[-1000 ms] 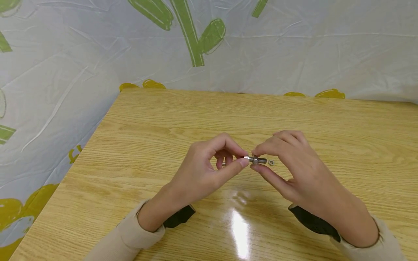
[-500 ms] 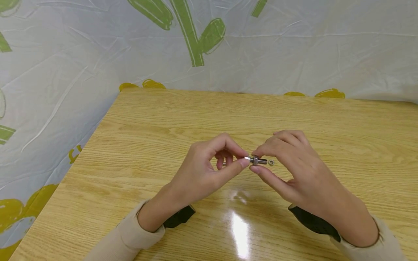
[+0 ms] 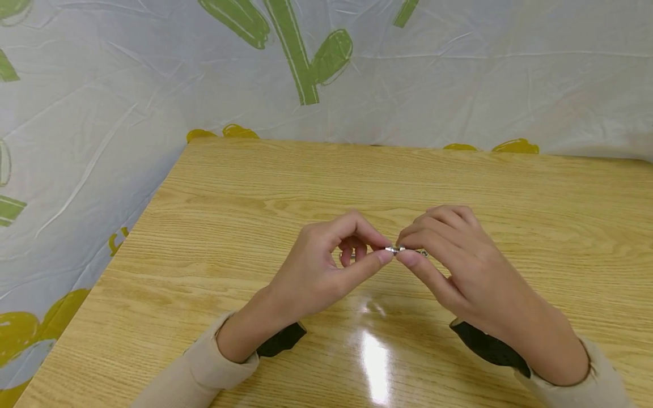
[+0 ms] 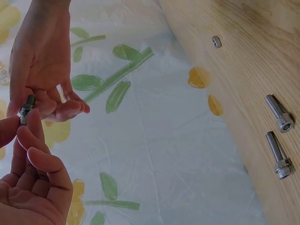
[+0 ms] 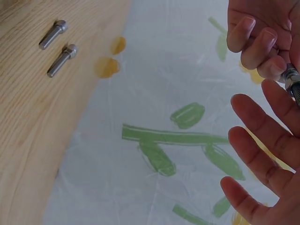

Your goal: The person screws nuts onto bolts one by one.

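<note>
Right hand thumb sits higher than 0.5 s ago, hiding bolt thread; right hand pinches nut, left hand pinches bolt head. Nut likely mid-turn.

head view: my wood-grain table spans the lower frame. left wrist view: on it i note one nut, upper right; two bolts, near each other, right.

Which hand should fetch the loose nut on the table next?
Probably the right hand, once it lets go: the loose nut shows close by it in the head view, while the left hand pinches the bolt by one end.
</note>
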`<action>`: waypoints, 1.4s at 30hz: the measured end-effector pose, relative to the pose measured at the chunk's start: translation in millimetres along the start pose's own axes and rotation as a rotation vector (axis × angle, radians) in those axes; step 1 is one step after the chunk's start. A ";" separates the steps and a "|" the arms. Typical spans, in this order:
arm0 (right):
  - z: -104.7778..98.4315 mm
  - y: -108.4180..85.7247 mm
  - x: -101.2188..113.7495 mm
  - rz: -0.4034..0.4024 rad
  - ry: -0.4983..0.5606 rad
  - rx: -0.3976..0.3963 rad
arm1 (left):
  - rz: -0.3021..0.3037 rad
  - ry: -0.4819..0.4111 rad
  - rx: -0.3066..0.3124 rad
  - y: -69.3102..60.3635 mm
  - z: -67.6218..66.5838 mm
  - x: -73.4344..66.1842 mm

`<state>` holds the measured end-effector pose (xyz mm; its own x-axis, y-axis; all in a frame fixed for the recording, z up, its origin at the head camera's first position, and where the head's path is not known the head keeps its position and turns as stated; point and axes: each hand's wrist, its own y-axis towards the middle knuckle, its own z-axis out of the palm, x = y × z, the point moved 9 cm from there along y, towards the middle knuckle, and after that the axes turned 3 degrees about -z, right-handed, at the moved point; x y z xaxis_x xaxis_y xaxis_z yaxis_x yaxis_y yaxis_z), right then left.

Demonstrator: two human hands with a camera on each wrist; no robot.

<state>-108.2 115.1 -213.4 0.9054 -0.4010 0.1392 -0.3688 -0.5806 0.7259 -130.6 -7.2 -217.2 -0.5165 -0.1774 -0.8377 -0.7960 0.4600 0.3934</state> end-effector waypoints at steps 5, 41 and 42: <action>-0.4 -1.5 -4.2 0.041 0.001 0.011 | 0.017 -0.004 -0.005 0.4 -1.4 -1.2; 4.8 0.6 1.5 -0.011 0.050 0.008 | 0.022 -0.019 0.000 -1.4 1.9 2.3; 4.5 2.3 2.4 -0.005 0.043 0.018 | 0.015 -0.018 0.003 -1.1 1.8 0.8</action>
<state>-107.8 109.5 -214.4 0.9153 -0.3675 0.1647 -0.3677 -0.5956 0.7142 -129.5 -6.3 -219.0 -0.5221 -0.1546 -0.8388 -0.7877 0.4646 0.4046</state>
